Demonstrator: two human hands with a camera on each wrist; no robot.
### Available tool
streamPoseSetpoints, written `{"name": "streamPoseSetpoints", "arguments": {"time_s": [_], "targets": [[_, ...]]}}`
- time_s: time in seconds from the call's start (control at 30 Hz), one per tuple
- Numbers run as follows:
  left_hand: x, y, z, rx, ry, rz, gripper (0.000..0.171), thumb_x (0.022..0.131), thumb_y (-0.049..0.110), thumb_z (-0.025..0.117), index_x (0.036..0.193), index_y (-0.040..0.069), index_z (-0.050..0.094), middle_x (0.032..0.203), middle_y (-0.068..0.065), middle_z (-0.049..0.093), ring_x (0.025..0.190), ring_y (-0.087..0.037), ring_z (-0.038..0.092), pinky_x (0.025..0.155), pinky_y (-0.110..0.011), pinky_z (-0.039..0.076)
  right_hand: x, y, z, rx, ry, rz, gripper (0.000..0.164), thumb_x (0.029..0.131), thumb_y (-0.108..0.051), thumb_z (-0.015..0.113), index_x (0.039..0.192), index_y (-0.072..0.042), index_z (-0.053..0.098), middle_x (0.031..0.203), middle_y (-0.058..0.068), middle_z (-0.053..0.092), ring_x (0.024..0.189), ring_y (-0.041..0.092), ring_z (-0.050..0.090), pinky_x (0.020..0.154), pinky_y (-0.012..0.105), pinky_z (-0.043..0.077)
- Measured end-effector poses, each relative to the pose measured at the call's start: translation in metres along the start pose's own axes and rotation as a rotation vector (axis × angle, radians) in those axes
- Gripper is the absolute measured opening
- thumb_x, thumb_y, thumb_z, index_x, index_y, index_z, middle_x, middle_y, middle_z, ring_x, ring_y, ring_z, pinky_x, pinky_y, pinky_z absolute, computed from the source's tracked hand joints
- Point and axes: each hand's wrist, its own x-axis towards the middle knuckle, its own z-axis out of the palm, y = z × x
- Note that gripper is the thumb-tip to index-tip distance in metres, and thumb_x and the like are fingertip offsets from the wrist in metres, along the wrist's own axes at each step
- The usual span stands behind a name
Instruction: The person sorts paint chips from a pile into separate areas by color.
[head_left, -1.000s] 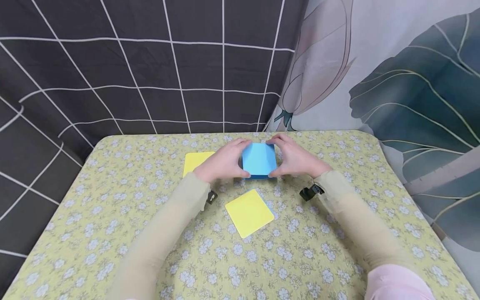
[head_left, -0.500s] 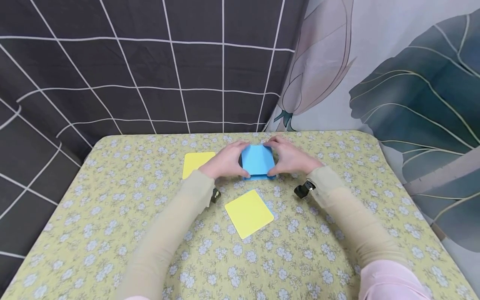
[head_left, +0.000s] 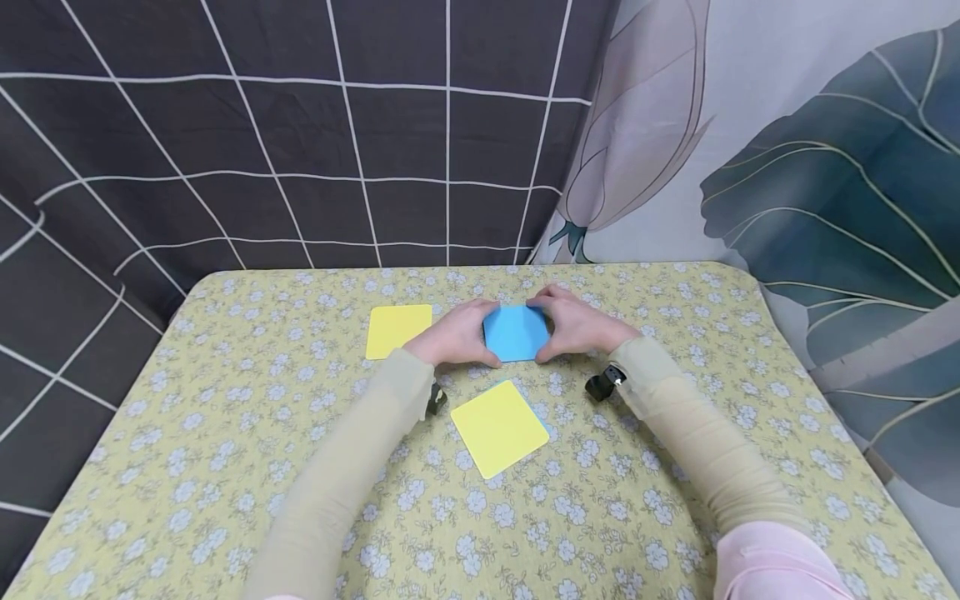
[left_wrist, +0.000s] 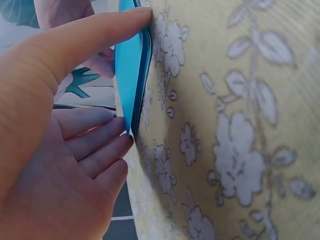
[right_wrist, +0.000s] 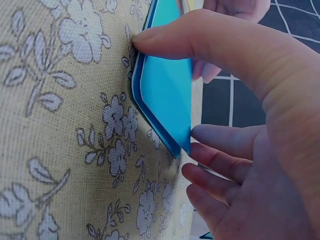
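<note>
A blue square sheet of paper (head_left: 517,333) lies close over the tablecloth at the far middle of the table. Both wrist views show it as two blue layers with a narrow gap at the edges. From its left side my left hand (head_left: 461,333) grips it, thumb (left_wrist: 115,27) at the near corner and fingers by the far one. My right hand (head_left: 579,325) holds the opposite side in the same way, its thumb (right_wrist: 165,42) on the near edge. Toward me from the hands, a yellow square (head_left: 499,429) rests turned at an angle, with a blue edge showing beneath it.
Left of the hands lies another yellow square (head_left: 397,330), partly behind the left wrist. A flowered tablecloth (head_left: 225,433) covers the table. Behind it hangs a dark cloth with a white grid (head_left: 285,125), and a leaf-patterned curtain (head_left: 840,192) is on the right.
The upper blue layer has come down from a raised tilt and toward me, now covering the lower one. Both hands have lowered with it. The yellow squares stay put.
</note>
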Motion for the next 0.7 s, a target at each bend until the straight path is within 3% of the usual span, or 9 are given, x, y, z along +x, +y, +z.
{"name": "streamPoseSetpoints", "arguments": {"time_s": [0.4, 0.7], "targets": [[-0.001, -0.005, 0.003, -0.035, 0.014, 0.000, 0.106, 0.074, 0.034, 0.090, 0.156, -0.002, 0.034, 0.156, -0.019, 0.040, 0.141, -0.032, 0.040, 0.117, -0.041, 0.033, -0.002, -0.001, -0.002, 0.006, -0.005, -0.004, 0.100, 0.066, -0.028, 0.092, 0.148, 0.005, 0.045, 0.147, 0.020, 0.043, 0.126, 0.036, 0.047, 0.104, 0.050, 0.046], [-0.015, -0.004, -0.002, -0.061, 0.059, -0.001, 0.106, 0.078, 0.043, 0.086, 0.159, 0.005, 0.031, 0.161, -0.015, 0.035, 0.147, -0.032, 0.031, 0.118, -0.046, 0.029, -0.011, -0.004, -0.008, 0.032, 0.024, -0.026, 0.107, 0.065, -0.033, 0.092, 0.152, 0.003, 0.041, 0.154, 0.017, 0.039, 0.136, 0.035, 0.041, 0.109, 0.052, 0.041]]}}
